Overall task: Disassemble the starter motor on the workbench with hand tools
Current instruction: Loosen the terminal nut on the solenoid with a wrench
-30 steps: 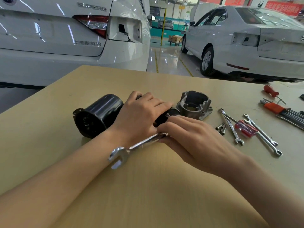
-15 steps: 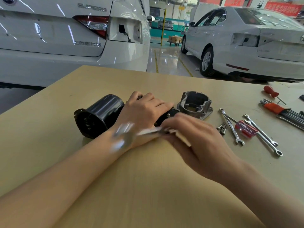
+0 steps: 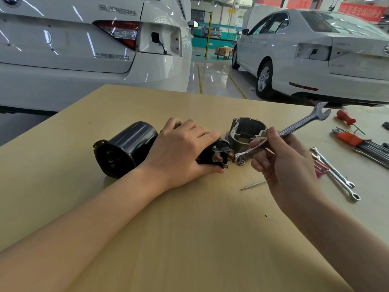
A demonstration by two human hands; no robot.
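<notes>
Left hand (image 3: 181,152) is gripping the solenoid (image 3: 214,153), right hand (image 3: 282,157) is pinching the wrench (image 3: 282,134); its ring should be seating squarely over the terminal nut

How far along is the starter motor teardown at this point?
Done: the grey end housing stands apart from the black motor body. In hand: the left hand holds down the small black cylinder while the right hand brings the wrench ring end to its copper studs. Left: the stud nuts and the body's insides.
</notes>
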